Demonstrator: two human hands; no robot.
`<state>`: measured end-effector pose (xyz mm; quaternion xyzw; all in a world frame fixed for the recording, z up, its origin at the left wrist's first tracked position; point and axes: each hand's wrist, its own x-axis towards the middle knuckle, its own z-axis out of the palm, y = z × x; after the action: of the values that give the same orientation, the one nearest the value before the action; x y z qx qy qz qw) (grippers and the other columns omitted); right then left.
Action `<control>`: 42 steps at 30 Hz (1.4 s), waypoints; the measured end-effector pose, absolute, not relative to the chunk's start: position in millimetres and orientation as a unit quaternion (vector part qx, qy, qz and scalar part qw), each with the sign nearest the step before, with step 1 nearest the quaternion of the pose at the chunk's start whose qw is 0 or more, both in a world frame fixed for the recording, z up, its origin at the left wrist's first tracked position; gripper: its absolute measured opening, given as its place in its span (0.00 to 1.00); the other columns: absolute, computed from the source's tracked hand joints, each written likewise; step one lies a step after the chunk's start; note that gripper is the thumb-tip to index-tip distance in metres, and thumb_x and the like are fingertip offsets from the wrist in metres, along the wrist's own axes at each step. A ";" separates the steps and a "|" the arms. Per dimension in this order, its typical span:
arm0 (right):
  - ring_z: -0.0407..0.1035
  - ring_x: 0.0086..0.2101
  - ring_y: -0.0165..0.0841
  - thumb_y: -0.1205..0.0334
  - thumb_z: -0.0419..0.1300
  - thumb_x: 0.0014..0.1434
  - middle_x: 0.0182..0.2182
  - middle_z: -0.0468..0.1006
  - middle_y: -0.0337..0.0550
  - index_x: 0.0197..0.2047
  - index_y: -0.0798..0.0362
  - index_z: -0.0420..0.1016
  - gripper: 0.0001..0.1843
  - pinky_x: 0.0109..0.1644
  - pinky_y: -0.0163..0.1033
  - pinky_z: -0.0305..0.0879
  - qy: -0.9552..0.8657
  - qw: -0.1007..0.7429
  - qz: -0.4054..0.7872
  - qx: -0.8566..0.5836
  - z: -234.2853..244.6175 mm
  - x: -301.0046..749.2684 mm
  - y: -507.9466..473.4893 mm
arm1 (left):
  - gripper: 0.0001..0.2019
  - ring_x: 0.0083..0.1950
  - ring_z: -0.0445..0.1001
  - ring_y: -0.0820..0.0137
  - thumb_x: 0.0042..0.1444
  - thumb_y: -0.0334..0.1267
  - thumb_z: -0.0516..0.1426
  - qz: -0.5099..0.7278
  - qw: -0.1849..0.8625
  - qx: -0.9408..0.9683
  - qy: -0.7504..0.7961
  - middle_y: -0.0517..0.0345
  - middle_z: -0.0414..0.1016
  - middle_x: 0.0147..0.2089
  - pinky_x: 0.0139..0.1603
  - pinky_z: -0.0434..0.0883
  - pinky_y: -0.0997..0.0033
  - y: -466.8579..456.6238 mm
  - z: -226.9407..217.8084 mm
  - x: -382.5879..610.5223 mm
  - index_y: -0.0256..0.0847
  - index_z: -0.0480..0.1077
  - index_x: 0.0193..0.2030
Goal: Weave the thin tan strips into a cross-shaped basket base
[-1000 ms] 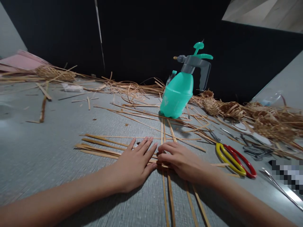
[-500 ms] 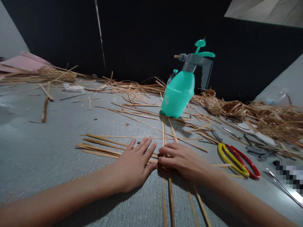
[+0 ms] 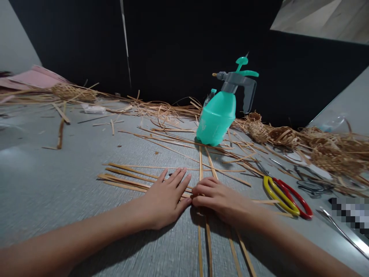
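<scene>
Several thin bamboo strips (image 3: pixel 123 181) run sideways across the grey table and pass beneath my left hand (image 3: pixel 165 200). That hand lies flat on them, fingers spread and thumb pointing toward my other hand. My right hand (image 3: pixel 216 196) is curled over the spot where sideways strips meet lengthwise bamboo strips (image 3: pixel 209 242), its fingertips closed on strips there. The crossing itself is mostly hidden under the right hand. Both hands nearly touch at the thumb and fingertips. Strip ends also come out to the right of my right wrist.
A green spray bottle (image 3: pixel 216 119) stands beyond the hands. Scissors (image 3: pixel 285 196) with yellow and red handles lie to the right, near metal tweezers (image 3: pixel 343 227). Loose strips (image 3: pixel 170 115) and woven pieces (image 3: pixel 288 136) spread along the dark wall. Pink sheets (image 3: pixel 37 77) are at far left.
The view has shifted slightly, so the table things appear a little moved. Both hands stay in place on the strips, with the right fingers a bit more curled in.
</scene>
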<state>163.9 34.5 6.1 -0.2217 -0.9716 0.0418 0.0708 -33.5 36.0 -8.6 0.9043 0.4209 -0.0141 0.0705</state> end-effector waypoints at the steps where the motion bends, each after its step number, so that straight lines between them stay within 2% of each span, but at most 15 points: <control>1: 0.59 0.40 0.33 0.72 0.48 0.62 0.38 0.70 0.42 0.43 0.52 0.69 0.11 0.47 0.39 0.57 -0.972 0.077 0.042 -0.220 5.0 163.8 34.8 | 0.28 0.69 0.37 0.59 0.64 0.49 0.36 -0.015 0.072 0.904 0.421 0.49 0.37 0.69 0.65 0.42 0.51 35.9 -8.4 -33.6 0.37 0.44 0.67; 6: 0.60 0.38 0.32 0.73 0.48 0.61 0.38 0.71 0.44 0.43 0.53 0.69 0.12 0.43 0.38 0.59 -0.966 0.096 0.058 -0.233 1.3 166.3 32.2 | 0.28 0.69 0.38 0.57 0.64 0.49 0.36 -0.005 0.075 0.907 0.415 0.47 0.38 0.68 0.64 0.43 0.49 34.9 -7.1 -33.8 0.35 0.45 0.67; 11: 0.61 0.40 0.32 0.75 0.45 0.61 0.38 0.71 0.43 0.41 0.54 0.68 0.13 0.45 0.37 0.58 -0.958 0.118 0.074 -0.249 -0.1 168.4 30.2 | 0.28 0.68 0.39 0.57 0.64 0.50 0.38 -0.006 0.077 0.906 0.417 0.47 0.39 0.68 0.64 0.43 0.49 34.3 -4.2 -33.2 0.35 0.46 0.66; 17: 0.61 0.36 0.31 0.72 0.47 0.63 0.33 0.70 0.41 0.40 0.54 0.68 0.10 0.43 0.37 0.56 -0.968 0.122 0.018 -0.220 -3.2 163.2 34.9 | 0.29 0.69 0.40 0.58 0.64 0.49 0.37 -0.015 0.071 0.902 0.425 0.47 0.39 0.68 0.65 0.43 0.51 33.9 -2.2 -31.8 0.35 0.45 0.67; 23: 0.61 0.35 0.31 0.70 0.47 0.64 0.33 0.71 0.41 0.41 0.53 0.69 0.10 0.42 0.37 0.54 -0.973 0.115 -0.016 -0.202 -5.7 160.7 39.8 | 0.29 0.69 0.38 0.59 0.64 0.49 0.36 -0.021 0.069 0.905 0.419 0.47 0.37 0.68 0.65 0.42 0.50 36.2 -4.3 -32.6 0.34 0.45 0.66; 38: 0.61 0.35 0.31 0.69 0.49 0.64 0.32 0.71 0.40 0.42 0.52 0.69 0.10 0.41 0.38 0.54 -0.972 0.104 -0.026 -0.210 -8.8 159.8 40.5 | 0.28 0.68 0.41 0.60 0.64 0.48 0.37 -0.012 0.062 0.906 0.419 0.46 0.42 0.68 0.65 0.44 0.53 36.6 -3.7 -33.8 0.34 0.48 0.66; 42: 0.60 0.35 0.31 0.67 0.50 0.63 0.30 0.71 0.39 0.40 0.52 0.70 0.08 0.42 0.38 0.53 -0.970 0.113 -0.021 -0.212 -9.3 159.5 41.2 | 0.28 0.69 0.40 0.60 0.64 0.48 0.36 -0.028 0.052 0.905 0.422 0.47 0.40 0.68 0.65 0.44 0.54 36.8 -4.0 -34.1 0.35 0.46 0.66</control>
<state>159.5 41.2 -9.3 -0.2123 -0.9704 -0.0209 0.1133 -34.1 36.8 -4.0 0.9047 0.4219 -0.0277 0.0524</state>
